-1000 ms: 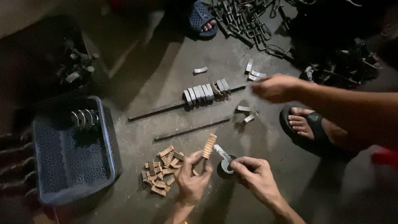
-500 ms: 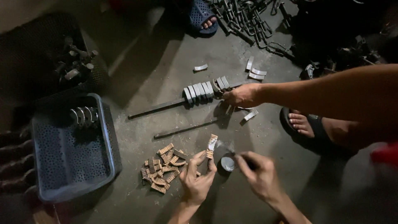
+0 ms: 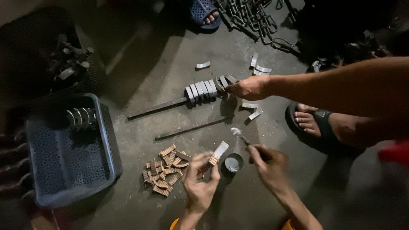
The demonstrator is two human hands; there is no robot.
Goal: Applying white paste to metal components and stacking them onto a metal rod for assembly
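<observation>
My left hand [image 3: 199,183] holds a small ribbed tan piece [image 3: 217,154] upright over the concrete floor. My right hand [image 3: 268,164] grips a thin brush [image 3: 239,135] whose pale tip sits just right of that piece. A small round tin [image 3: 233,162] stands on the floor between my hands. A pile of similar tan pieces [image 3: 165,170] lies to the left of my left hand. Another person's hand [image 3: 249,88] reaches in from the right and touches a row of curved grey metal shells [image 3: 206,89] lined up on a metal bar [image 3: 157,108].
A blue perforated tray [image 3: 68,157] with a few curved shells stands at the left, a dark basket of metal parts [image 3: 64,59] behind it. A second bar [image 3: 191,128], loose shells [image 3: 254,111], a chain [image 3: 251,19] and sandalled feet [image 3: 313,121] surround the spot.
The other person's hand has moved left onto the row of shells on the bar. My right hand has shifted right and raised the brush beside the tan piece.
</observation>
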